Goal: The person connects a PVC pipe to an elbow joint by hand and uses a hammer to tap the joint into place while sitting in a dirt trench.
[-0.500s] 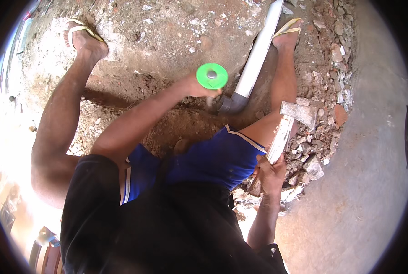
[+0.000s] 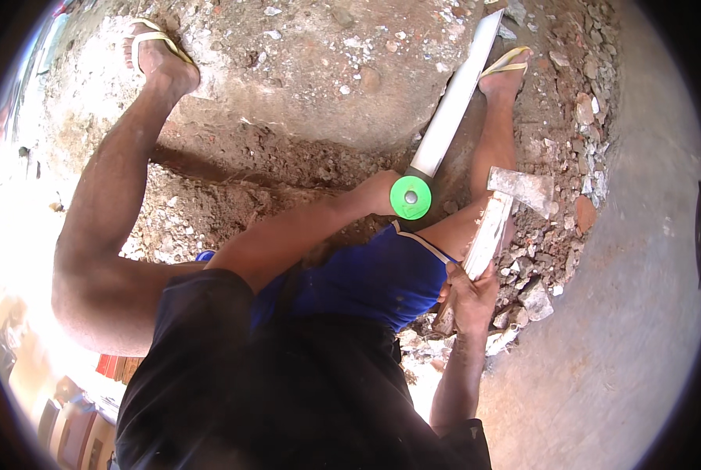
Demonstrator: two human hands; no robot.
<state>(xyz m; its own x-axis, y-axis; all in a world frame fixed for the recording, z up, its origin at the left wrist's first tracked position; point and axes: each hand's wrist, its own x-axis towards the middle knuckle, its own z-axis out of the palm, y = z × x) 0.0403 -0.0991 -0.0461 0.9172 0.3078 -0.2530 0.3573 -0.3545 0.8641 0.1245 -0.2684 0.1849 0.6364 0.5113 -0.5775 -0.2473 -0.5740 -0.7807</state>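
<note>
My left hand (image 2: 381, 190) is closed around a chisel, whose round green guard (image 2: 410, 210) and metal striking cap face up. Its tip is hidden, over the lower end of a white pipe (image 2: 458, 90), where a grey elbow fitting is mostly covered. My right hand (image 2: 472, 298) grips the pale wooden handle of a hammer-like tool with a hatchet-shaped head (image 2: 523, 190), held upward over my right thigh.
A dug trench (image 2: 233, 172) runs across the earth between my legs. Broken rubble (image 2: 534, 298) lines the right side beside smooth grey concrete (image 2: 640, 282). My sandalled feet (image 2: 158, 55) rest at the upper left and upper right.
My left hand and the green-guarded chisel have moved right and down onto the pipe's lower end. My right hand and tool have shifted slightly right in the picture.
</note>
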